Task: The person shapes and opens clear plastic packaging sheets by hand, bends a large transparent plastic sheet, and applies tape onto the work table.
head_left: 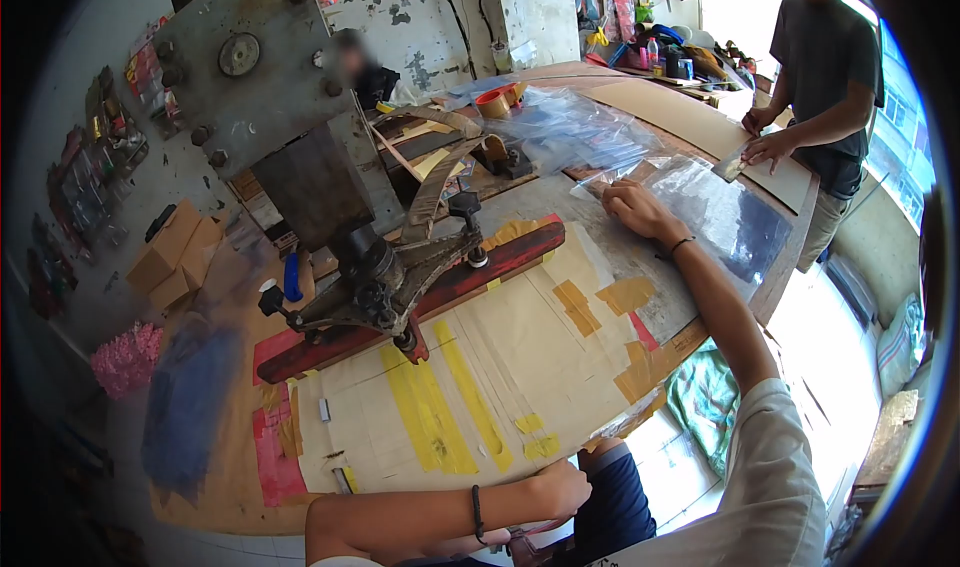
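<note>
My right hand (640, 210) reaches across the table onto a stack of clear plastic sheets (725, 222), its bent fingers gripping the near left edge of the sheets. Low in front of my body, my left hand (560, 488) is closed in a fist by the table's front edge; whether anything is inside it is hidden. Between the two hands lies a cream work board (530, 337) with yellow and brown tape strips. Above the board, a dark press head (375, 277) carries a long red bar (450, 292) across its far side.
A co-worker (825, 87) stands at the far right, hands over a brown board (680, 117) and a small flat piece. More plastic sheets (580, 127) and a tape roll (492, 104) lie at the back. Another person (372, 79) is behind the press. A cardboard box (175, 252) is at left.
</note>
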The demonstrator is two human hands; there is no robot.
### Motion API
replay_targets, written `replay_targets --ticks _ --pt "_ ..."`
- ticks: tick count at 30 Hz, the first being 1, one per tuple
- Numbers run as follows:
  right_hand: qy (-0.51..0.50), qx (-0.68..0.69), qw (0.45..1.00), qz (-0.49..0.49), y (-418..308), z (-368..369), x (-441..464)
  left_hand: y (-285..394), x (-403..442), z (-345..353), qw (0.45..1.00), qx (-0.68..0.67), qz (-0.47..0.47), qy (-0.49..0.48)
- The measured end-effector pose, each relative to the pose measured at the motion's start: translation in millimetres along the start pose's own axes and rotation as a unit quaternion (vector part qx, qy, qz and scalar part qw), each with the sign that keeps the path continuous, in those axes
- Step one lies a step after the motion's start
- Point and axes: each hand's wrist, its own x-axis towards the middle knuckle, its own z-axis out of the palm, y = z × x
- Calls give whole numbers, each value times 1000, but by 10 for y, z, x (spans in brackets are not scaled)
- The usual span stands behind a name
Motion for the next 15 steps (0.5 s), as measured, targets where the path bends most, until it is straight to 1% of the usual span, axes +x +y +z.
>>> replay_targets --ticks 1,3,7,9,10,12,13,15 --pt "-14 14 1000 14 12 -2 12 -1 -6 11 1000 -1 4 16" --pt "-21 -2 1000 6 19 5 26 -2 -24 26 999 -4 12 47" --pt "-12 -11 1000 -20 9 38 16 -17 24 96 999 -3 15 52" --pt "42 -27 997 -60 4 51 6 -15 16 89 998 1 16 55" --pt "69 -35 994 -79 4 48 -4 -10 7 64 999 2 15 38" --pt "41 -51 998 5 27 -22 -32 -1 -7 7 1000 4 12 4" --pt "28 -58 997 47 55 -59 -43 -4 -11 3 1000 8 15 9" --pt "43 3 991 125 105 -102 -80 -14 -33 5 999 15 21 18"
